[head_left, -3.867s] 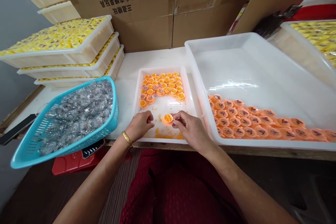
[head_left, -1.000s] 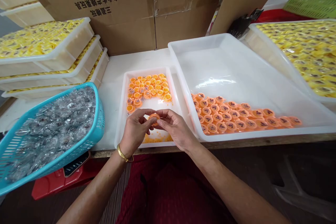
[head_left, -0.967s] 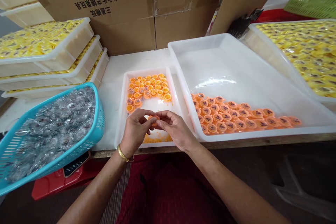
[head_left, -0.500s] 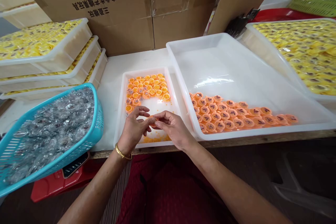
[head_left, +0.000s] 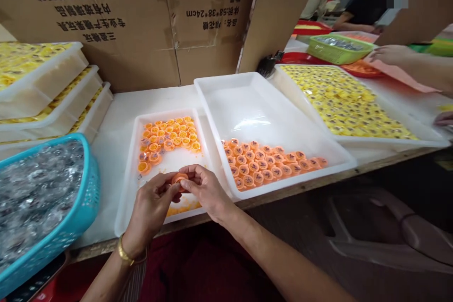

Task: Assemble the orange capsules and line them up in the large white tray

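Observation:
Between the fingertips of my left hand (head_left: 151, 203) and my right hand (head_left: 205, 189) is a small orange plastic cup (head_left: 180, 178); both hands pinch it, and its underside is hidden by fingers. They are over the near part of a small white tray (head_left: 126, 184). In that tray's far half stand several orange cups (head_left: 169, 133) with yellow-orange bits inside, and loose bits lie near its front edge. To the right, a larger white tray (head_left: 247, 99) bears rows of orange cups with clear, printed tops (head_left: 264, 164).
A blue basket (head_left: 90, 193) of clear plastic lids stands at left, before stacked trays (head_left: 79, 89) of yellow pieces. Cardboard (head_left: 141, 63) walls the back. Right are a tray of yellow pieces (head_left: 339, 99), a green basket (head_left: 336, 54) and another person's arm (head_left: 417, 63).
My view has swung to the right, bringing another person's arm into sight. Both hands still pinch the orange cup, which now shows more clearly between the fingers.

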The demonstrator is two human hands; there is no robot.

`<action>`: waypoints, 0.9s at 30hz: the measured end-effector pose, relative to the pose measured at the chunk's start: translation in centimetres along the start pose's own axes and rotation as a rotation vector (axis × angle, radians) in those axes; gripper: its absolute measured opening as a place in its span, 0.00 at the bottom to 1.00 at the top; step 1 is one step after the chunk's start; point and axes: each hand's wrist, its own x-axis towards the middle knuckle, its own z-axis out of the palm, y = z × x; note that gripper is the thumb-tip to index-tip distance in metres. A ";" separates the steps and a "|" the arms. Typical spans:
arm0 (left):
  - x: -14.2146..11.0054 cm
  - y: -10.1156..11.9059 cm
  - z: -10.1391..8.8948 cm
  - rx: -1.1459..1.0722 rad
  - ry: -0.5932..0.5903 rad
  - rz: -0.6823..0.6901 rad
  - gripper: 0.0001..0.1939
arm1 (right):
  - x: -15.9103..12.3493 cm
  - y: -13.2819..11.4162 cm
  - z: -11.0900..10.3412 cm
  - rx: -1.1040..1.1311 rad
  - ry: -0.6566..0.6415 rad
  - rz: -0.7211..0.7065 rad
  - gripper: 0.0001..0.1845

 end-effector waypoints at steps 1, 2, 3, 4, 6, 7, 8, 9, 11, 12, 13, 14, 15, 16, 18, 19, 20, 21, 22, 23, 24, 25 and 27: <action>-0.1 0.3 0.0 0.008 -0.020 0.005 0.18 | -0.3 -0.5 0.0 0.001 -0.021 0.010 0.14; -0.2 0.7 0.0 0.009 -0.034 0.004 0.18 | -0.6 -1.0 0.0 0.005 -0.037 0.020 0.15; -0.3 1.0 0.1 0.002 -0.045 -0.006 0.19 | -0.9 -1.7 -0.1 0.011 -0.054 0.033 0.16; -0.3 1.3 0.1 -0.012 -0.046 -0.025 0.20 | -0.9 -2.4 -0.4 0.015 -0.065 0.046 0.16; -0.1 1.5 0.2 -0.068 -0.037 -0.068 0.23 | -0.4 -4.2 -1.7 0.001 -0.058 0.047 0.17; 0.0 1.4 0.2 -0.107 -0.038 -0.077 0.25 | 0.4 -5.2 -2.9 -0.031 -0.019 0.016 0.17; 0.1 1.1 0.1 -0.145 -0.043 -0.078 0.28 | 1.4 -6.2 -4.3 -0.096 0.050 -0.028 0.17; 0.2 0.8 0.0 -0.175 -0.044 -0.071 0.30 | 2.6 -7.3 -6.0 -0.192 0.144 -0.092 0.17; 0.3 -0.2 -0.3 -0.186 -0.024 -0.063 0.31 | 5.5 -8.9 -9.5 -0.497 0.382 -0.143 0.18; 0.3 -0.7 -0.4 -0.170 -0.003 -0.070 0.30 | 7.0 -9.4 -11.0 -0.678 0.427 -0.083 0.17; 0.3 -1.1 -0.5 -0.150 0.014 -0.087 0.29 | 8.3 -9.6 -12.2 -0.752 0.445 -0.045 0.16; 0.3 -1.4 -0.6 -0.134 0.020 -0.107 0.27 | 9.5 -9.5 -13.1 -0.813 0.441 -0.005 0.14; 0.2 -1.7 -0.6 -0.125 0.013 -0.126 0.26 | 10.5 -9.3 -13.7 -0.849 0.421 0.032 0.12; 0.2 -1.8 -0.6 -0.121 -0.010 -0.145 0.26 | 11.2 -8.9 -13.9 -0.868 0.397 0.058 0.10; 0.1 -1.8 -0.6 -0.122 -0.039 -0.170 0.25 | 12.2 -7.9 -13.7 -0.927 0.356 0.105 0.08; 0.0 -1.8 -0.6 -0.124 -0.037 -0.174 0.24 | 12.5 -7.5 -13.4 -0.958 0.341 0.121 0.07; 0.0 -1.7 -0.5 -0.128 -0.023 -0.173 0.24 | 12.6 -7.2 -13.2 -0.989 0.329 0.130 0.06; -0.1 -1.7 -0.5 -0.132 -0.003 -0.170 0.24 | 12.7 -7.0 -13.0 -1.019 0.320 0.133 0.05; -0.1 -1.7 -0.6 -0.133 0.018 -0.166 0.23 | 12.7 -6.9 -12.9 -1.049 0.310 0.132 0.04; 0.0 -1.8 -0.6 -0.132 0.034 -0.162 0.23 | 12.7 -6.9 -12.8 -1.079 0.301 0.128 0.03; 0.0 -1.9 -0.7 -0.125 0.042 -0.158 0.22 | 12.7 -6.9 -12.8 -1.107 0.292 0.123 0.02; 0.1 -2.0 -0.8 -0.112 0.047 -0.153 0.21 | 12.7 -7.1 -12.8 -1.136 0.285 0.117 0.02; 0.3 -2.5 -1.0 -0.071 0.049 -0.134 0.20 | 12.6 -7.4 -12.6 -1.191 0.281 0.097 0.02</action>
